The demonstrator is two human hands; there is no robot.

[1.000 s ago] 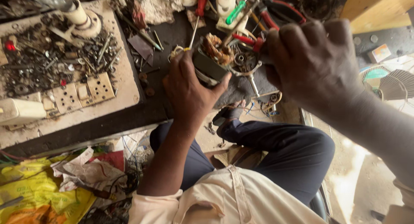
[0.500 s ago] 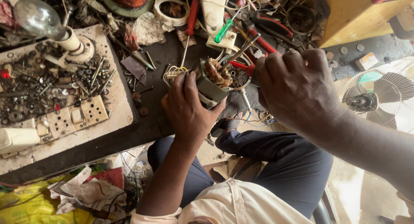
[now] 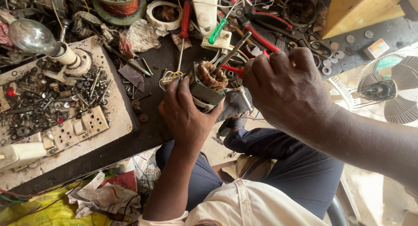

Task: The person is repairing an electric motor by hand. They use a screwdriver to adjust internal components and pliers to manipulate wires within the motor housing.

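Observation:
My left hand (image 3: 187,115) grips a small electric motor stator (image 3: 208,83), a grey metal block with copper windings showing on top, held at the edge of the dark workbench (image 3: 150,130). My right hand (image 3: 285,87) is closed around a red-handled tool (image 3: 230,70) whose tip reaches the copper windings. A metal rod or shaft (image 3: 233,50) pokes up from the motor area. The tool's handle is mostly hidden inside my fist.
A white board (image 3: 115,110) on the left carries a light bulb in a holder (image 3: 37,39), sockets and several loose screws and nuts. Behind the motor lie a red screwdriver (image 3: 185,23), a green screwdriver (image 3: 217,31), red pliers (image 3: 261,34) and a copper coil (image 3: 115,6). A fan (image 3: 389,89) stands at right.
The view has shifted, so the motor and both hands sit lower in the frame. My right hand has come closer to the motor with the red tool at the windings.

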